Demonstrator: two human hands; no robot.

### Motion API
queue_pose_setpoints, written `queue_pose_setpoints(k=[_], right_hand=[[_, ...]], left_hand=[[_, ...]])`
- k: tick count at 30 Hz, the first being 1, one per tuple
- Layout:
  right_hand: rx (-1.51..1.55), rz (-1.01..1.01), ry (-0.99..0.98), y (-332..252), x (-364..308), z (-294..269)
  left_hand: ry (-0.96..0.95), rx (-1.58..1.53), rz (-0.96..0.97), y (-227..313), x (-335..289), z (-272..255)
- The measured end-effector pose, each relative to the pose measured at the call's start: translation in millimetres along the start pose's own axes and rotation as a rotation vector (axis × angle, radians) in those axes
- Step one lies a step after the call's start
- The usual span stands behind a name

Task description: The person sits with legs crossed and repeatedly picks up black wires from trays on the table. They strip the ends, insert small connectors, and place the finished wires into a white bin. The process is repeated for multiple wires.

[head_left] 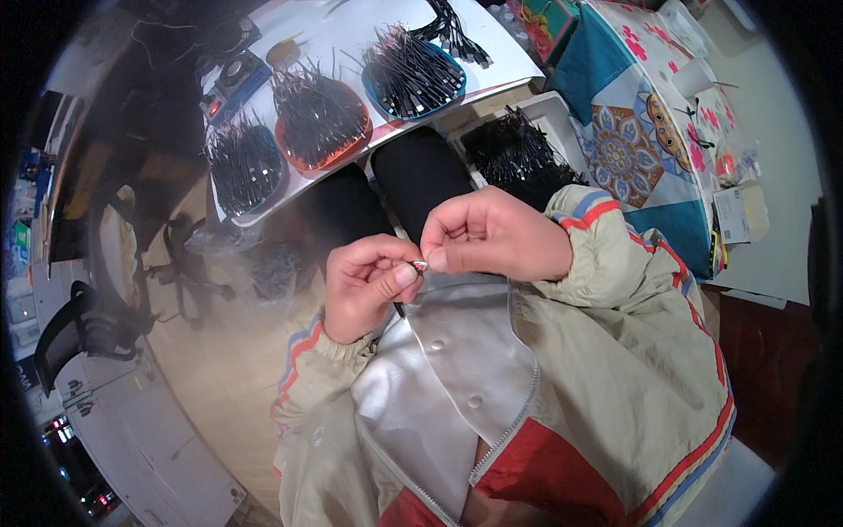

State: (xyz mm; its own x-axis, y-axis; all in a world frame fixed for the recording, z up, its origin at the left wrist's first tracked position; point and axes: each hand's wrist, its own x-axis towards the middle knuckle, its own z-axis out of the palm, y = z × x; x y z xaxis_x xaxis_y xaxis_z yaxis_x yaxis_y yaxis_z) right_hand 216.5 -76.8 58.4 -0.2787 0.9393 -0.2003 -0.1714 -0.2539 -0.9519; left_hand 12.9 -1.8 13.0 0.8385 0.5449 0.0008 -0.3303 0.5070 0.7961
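Over my lap, the thumb and fingers of my left hand (364,285) pinch a thin black cable (399,309). Its upper end shows small shiny and reddish bits between my fingertips, too small to make out. My right hand (500,237) meets it from the other side, thumb and index finger closed on that same end. The remaining fingers of both hands are curled. Beyond my knees, more black cables (413,75) with metal plugs and thin loose wire ends fill a blue bowl on the white table (386,132).
Beside the blue bowl stand an orange bowl (329,164) and a greyish bowl (279,180), both full of cables. A box-shaped device (239,83) with a red light sits behind them. A white foam box (562,123) of cables lies right of my knees, near a patterned cloth (628,145).
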Motion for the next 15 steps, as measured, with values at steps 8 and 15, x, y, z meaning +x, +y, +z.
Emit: queue_pose_setpoints(k=[8, 15], right_hand=[[-0.759, -0.87, 0.126, -4.4, 12.6, -14.0], [-0.796, -1.078, 0.103, 4.0, 22.2, -9.0]], left_hand=[[-0.187, -0.573, -0.214, -7.0, 8.0, -11.4], [-0.209, -0.606, -0.265, -6.0, 6.2, -10.9]])
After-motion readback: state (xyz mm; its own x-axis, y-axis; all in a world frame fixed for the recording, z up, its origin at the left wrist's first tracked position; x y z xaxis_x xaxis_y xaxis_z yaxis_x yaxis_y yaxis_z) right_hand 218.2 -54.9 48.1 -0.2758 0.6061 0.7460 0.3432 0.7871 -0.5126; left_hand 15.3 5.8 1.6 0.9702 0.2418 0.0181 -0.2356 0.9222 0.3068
